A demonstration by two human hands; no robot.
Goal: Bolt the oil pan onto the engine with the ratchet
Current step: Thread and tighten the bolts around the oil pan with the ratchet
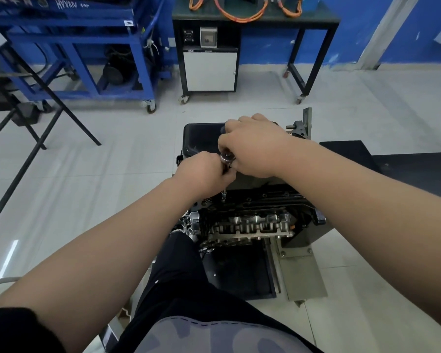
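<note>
Nearest the camera, the person's dark trousers and 2 bare forearms reach forward over the engine (252, 225). It sits with its cam side toward the viewer, above a black tray (239, 276) on its stand, so the pan flange faces up, where a tool can drop straight onto it.

The left hand (204, 171) has its grip curled round the ratchet (226, 157) just under the head. That probably keeps the slim extension (223, 196) upright while its socket end meets the near edge of the block. The bolt itself is too small to make out.

The right hand (252, 149) lies over the tool from the other side, touching the left. Its grip is closed on the handle, which runs away under the fingers, so this hand most likely supplies the swing while the other steadies.

Just beyond the hands is the oil pan (201, 138), black and smooth, seated on top of the engine. How many bolts are already in cannot be told.

The stand rests on a pale tiled floor (112, 161) that shows a soft glare. Further off at left are a black folding frame (69, 115) and a blue wheeled trolley (87, 47). In the middle, a dark bench (316, 20) carries orange cables (239, 17), with a white-doored cabinet (209, 71) beneath it. All of it stands against a blue wall (354, 34).
</note>
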